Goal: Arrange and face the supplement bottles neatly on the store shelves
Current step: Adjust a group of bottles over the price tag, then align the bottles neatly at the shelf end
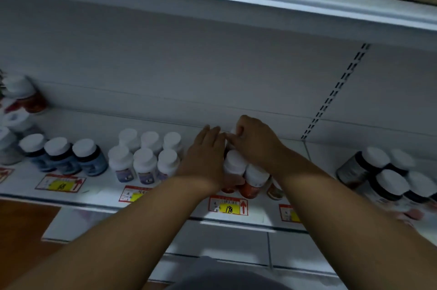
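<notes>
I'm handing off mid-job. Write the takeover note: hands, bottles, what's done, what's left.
Left hand: flat, fingers straight, against the left side of the orange-label bottles.
Right hand: fingers curled over a white cap at the back of that same group.
Done, as it looks: the blue-label bottles stand in a row and the white bottles in two tidy rows, above the price tags.
Left: square up the orange-label group, then the dark bottles on the right and the crowded bottles at far left.
</notes>
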Available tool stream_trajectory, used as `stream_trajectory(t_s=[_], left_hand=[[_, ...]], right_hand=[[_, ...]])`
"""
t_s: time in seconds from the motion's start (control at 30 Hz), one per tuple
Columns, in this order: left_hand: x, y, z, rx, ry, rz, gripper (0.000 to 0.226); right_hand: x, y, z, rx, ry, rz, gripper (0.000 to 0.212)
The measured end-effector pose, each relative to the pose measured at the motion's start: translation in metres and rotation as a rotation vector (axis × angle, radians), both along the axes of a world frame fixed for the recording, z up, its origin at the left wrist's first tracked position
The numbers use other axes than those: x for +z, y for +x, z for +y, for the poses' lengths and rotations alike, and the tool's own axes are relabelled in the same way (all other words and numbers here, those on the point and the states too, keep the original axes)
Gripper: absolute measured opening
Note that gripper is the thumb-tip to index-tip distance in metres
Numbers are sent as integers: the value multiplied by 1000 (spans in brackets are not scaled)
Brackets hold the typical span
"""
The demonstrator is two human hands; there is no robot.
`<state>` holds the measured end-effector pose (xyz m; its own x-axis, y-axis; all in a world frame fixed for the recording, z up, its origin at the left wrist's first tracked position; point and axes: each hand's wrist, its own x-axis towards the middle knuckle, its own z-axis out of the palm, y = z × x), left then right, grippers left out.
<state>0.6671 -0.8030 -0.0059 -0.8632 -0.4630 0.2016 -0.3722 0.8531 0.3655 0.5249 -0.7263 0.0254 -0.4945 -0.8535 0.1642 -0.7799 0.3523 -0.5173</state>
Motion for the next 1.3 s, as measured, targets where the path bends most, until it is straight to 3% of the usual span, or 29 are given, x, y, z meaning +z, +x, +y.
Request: stream_trajectory(t_s=[0.23, 0.43, 0.7, 0.87, 1.1, 1.3], left_hand=[[2, -3, 14, 107, -9, -21, 118], [9, 3, 12, 89, 5, -8, 118], [28, 37, -7, 92, 3, 138, 103], [41, 105, -40, 121, -54, 259, 88], [51, 252, -137, 266, -21, 159, 92], [51, 349, -194, 353, -72, 172, 77]], right_hand=[[-8, -2, 1, 113, 68, 29, 25], [4, -3, 3, 75, 91, -87, 22], [48, 28, -3, 53, -62, -43, 19], [66, 86, -37, 78, -147, -16, 17], [68, 220, -153, 163, -190, -105, 8], [69, 309, -236, 279, -238, -92, 14]])
